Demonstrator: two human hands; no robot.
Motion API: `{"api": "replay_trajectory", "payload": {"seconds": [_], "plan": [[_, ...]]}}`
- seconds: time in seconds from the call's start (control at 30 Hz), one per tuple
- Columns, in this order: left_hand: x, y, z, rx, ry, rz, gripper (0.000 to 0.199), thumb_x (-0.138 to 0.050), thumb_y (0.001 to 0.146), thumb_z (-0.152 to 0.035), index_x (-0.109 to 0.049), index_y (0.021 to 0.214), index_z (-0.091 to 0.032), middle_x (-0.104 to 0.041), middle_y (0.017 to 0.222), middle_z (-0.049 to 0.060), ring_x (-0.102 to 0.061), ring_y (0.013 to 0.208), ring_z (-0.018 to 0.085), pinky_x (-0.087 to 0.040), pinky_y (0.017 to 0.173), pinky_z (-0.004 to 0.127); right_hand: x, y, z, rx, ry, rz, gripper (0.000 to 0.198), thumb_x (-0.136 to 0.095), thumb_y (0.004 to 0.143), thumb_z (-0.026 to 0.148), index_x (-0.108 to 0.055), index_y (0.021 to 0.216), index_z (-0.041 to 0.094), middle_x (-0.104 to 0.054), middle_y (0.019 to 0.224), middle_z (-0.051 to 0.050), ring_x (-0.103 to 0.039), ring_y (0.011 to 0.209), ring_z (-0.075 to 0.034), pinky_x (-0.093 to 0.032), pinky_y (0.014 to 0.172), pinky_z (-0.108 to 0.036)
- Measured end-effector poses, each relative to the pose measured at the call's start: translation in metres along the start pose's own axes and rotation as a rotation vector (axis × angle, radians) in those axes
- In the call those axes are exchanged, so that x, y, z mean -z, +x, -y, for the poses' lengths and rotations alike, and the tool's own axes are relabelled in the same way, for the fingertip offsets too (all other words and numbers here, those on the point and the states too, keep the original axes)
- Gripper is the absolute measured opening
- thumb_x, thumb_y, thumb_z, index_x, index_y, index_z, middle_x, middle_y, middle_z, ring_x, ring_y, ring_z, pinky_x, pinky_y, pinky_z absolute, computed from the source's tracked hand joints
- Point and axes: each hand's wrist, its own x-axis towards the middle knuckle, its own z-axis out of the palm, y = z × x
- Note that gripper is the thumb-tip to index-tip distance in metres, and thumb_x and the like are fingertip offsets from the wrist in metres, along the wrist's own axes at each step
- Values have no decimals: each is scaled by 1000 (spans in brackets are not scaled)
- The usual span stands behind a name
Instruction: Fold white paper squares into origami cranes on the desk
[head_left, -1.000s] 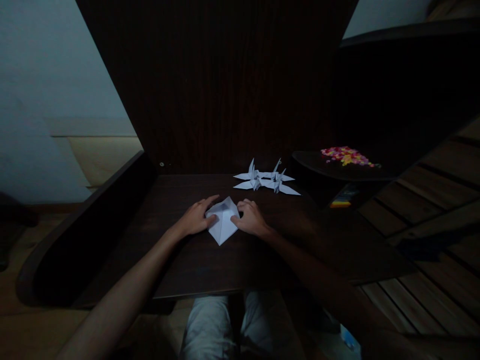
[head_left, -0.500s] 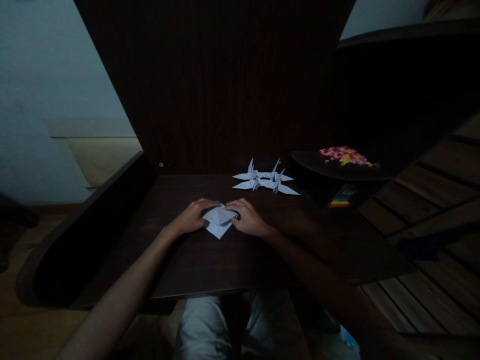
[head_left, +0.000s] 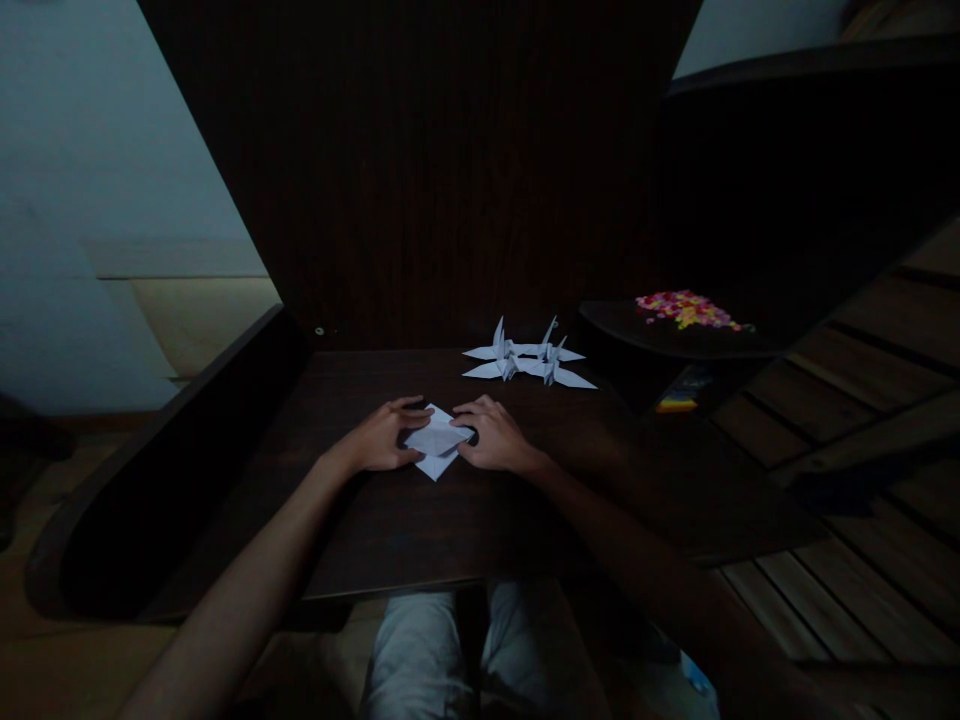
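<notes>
A partly folded sheet of white origami paper (head_left: 437,438) lies on the dark wooden desk, one corner pointing toward me and a raised flap across its middle. My left hand (head_left: 384,435) grips its left side, thumb near the lower edge and fingers by the upper edge. On the opposite side my right hand (head_left: 491,435) holds the right corner between thumb and fingers. Beyond the hands stand several white folded paper cranes (head_left: 525,360), grouped close together with wings spread.
A dark corner shelf (head_left: 615,325) at the right carries a pile of small pink, red and yellow pieces (head_left: 690,310). Below it sits something with a yellow edge (head_left: 676,405). A raised side panel (head_left: 172,440) bounds the desk's left, and a tall dark board (head_left: 435,170) its back.
The paper's upper flap has come down and lies flatter and wider, covering more of the middle. My left hand has shifted slightly left and lower along the edge.
</notes>
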Motion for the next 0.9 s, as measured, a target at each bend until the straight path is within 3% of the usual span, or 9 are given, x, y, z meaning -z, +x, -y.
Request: {"api": "replay_trajectory", "payload": {"seconds": [0.23, 0.47, 0.57, 0.67, 0.9], "plan": [[-2, 1, 6, -8, 65, -59, 55, -66, 72, -33, -61, 123, -16, -57, 133, 8, -41, 130, 29, -32, 108, 45, -1, 1, -1, 11, -24, 1, 39, -65, 73, 30, -68, 111, 20, -61, 125, -7, -47, 112, -28, -37, 96, -45], [6, -3, 0, -72, 31, -15, 71, -64, 72, -57, -56, 129, -15, -51, 138, 12, -38, 132, 32, -31, 107, 47, 3, -1, 2, 18, -21, 11, 40, -66, 73, 31, -68, 111, 17, -61, 126, -7, -46, 113, -27, -36, 97, -45], [5, -2, -1, -53, 16, -5, 66, -53, 81, -59, -54, 130, -14, -51, 139, 12, -37, 132, 31, -31, 107, 48, 3, -1, 3, 21, -16, 21, 37, -64, 76, 29, -68, 111, 16, -60, 127, -8, -46, 114, -27, -36, 97, -45], [-1, 0, 0, -17, 50, -53, 60, -46, 86, -58, -57, 127, -15, -52, 138, 11, -38, 132, 30, -32, 107, 47, 1, -1, 3, 11, -1, -5, 28, -58, 83, 25, -69, 107, 18, -61, 125, -7, -47, 112, -25, -35, 97, -45], [-6, 4, 1, 25, 123, -235, 63, -55, 81, -57, -57, 127, -13, -61, 127, 14, -50, 120, 28, -41, 101, 42, -2, 1, 0, 74, 16, -75, 16, -58, 84, 25, -72, 81, 17, -65, 120, -7, -48, 108, -24, -39, 94, -43]]}}
